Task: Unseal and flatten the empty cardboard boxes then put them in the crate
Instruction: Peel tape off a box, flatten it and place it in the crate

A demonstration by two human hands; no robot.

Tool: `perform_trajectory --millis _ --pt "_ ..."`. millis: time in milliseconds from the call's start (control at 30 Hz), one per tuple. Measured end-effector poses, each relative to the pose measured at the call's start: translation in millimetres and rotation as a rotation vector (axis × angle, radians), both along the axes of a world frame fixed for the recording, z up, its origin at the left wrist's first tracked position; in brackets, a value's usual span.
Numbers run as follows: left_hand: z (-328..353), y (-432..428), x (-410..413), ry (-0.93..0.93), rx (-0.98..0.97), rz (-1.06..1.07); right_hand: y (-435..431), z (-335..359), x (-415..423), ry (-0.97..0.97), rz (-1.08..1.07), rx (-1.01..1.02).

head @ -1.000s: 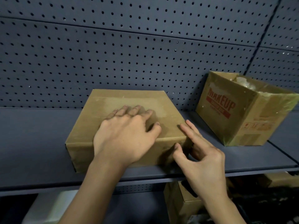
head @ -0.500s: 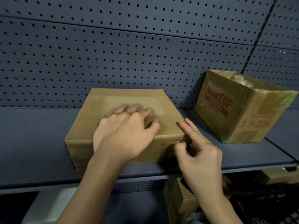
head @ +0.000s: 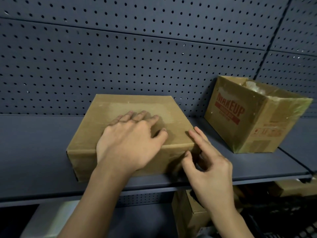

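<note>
A sealed brown cardboard box (head: 106,117) lies flat on the dark shelf (head: 34,152), a strip of clear tape across its top. My left hand (head: 130,143) rests flat on the box top, fingers straight and spread. My right hand (head: 205,165) is at the box's front right corner, index finger stretched along the top edge and thumb against the front face, other fingers curled loosely. A second box (head: 248,117) printed MAKEUP in red stands tilted to the right, its top open. I see no crate for certain.
A dark pegboard wall (head: 154,57) backs the shelf. Below the shelf edge sit another cardboard box (head: 187,217), a pale object (head: 44,220) at lower left and dark clutter at lower right.
My right hand has drawn in toward the box's front right corner, thumb moving up the front face. My left hand and the box have stayed put.
</note>
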State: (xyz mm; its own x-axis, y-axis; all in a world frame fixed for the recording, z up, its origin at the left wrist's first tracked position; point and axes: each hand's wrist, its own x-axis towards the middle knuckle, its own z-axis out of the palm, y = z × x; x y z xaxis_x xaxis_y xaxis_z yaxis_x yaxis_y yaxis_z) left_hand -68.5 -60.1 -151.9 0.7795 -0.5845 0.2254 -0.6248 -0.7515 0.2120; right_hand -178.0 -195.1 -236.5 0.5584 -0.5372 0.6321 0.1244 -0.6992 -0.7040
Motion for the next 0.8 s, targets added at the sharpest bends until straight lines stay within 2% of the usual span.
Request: perform_trajectory --millis 200,600,800 --pt "-0.6 0.3 0.5 -0.003 0.001 -0.002 5.2 0.0 0.9 0.008 -0.003 0.075" --pt "0.8 -0.1 1.2 0.005 0.008 0.004 4.9 -0.9 -6.2 0.048 0.049 0.085" --pt "0.0 0.4 0.5 0.001 0.001 0.004 7.7 -4.1 -1.9 -0.004 0.023 0.137"
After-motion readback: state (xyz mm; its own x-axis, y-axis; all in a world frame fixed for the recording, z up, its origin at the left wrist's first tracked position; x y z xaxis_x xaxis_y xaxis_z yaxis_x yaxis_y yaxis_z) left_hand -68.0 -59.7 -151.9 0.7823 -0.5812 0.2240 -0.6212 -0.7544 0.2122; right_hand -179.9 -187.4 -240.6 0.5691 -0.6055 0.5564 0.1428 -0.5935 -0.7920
